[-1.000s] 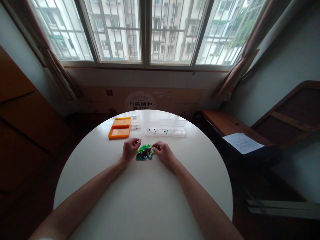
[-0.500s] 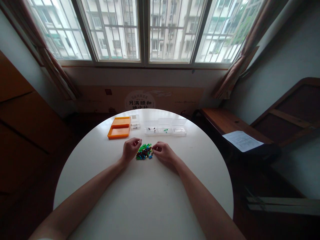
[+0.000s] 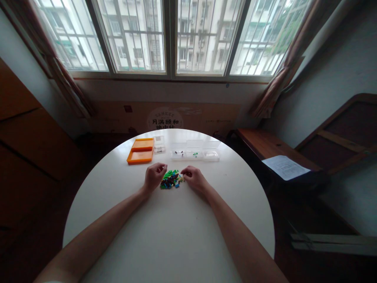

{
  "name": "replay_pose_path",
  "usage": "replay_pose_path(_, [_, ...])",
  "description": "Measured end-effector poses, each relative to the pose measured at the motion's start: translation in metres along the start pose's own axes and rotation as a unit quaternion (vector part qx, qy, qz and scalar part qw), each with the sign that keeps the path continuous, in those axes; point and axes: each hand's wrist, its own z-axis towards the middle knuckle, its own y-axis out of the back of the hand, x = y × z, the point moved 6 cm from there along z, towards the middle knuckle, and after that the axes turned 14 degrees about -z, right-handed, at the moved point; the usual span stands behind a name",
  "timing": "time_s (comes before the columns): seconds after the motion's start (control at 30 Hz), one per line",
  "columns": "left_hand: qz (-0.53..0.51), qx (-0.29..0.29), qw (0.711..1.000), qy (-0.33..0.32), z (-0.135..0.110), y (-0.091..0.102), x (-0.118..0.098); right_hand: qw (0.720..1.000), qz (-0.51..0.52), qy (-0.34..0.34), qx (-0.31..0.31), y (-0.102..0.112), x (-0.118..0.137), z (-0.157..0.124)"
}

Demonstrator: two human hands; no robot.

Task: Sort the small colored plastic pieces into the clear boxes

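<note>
A small heap of building bricks [image 3: 170, 180], green, dark brown, blue and pale yellow, lies on the white round table [image 3: 173, 236] between my hands. My left hand [image 3: 154, 175] rests at the heap's left edge, fingers curled with thumb and fingertip together; anything in them is too small to make out. At the right edge, my right hand [image 3: 193, 176] has its fingers bent in a pinch beside the pale yellow bricks. Whether a brick sits between those fingertips is hidden.
Beyond my hands stand an orange divided tray [image 3: 140, 160], a small clear box [image 3: 159, 149] and an open clear compartment box [image 3: 211, 156] holding a few dark and green pieces. A wooden bench [image 3: 259, 141] with a paper sheet [image 3: 285, 168] is off to the right.
My right hand has shifted slightly right and its fingers have moved off the heap's edge, where more pale yellow bricks now show. My left hand has stayed in place.
</note>
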Motion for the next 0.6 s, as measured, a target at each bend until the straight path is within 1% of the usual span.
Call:
replay_pose_path(0.2, [-0.006,0.004,1.000,0.000,0.0002,-0.0004,0.0006,1.000,0.014,0.004,0.022,0.0018,0.0018,-0.0010])
replay_pose_path(0.6, [-0.007,0.004,1.000,-0.002,0.0005,-0.0009,0.0004,0.999,-0.007,0.008,0.031,-0.0022,0.0059,-0.0026])
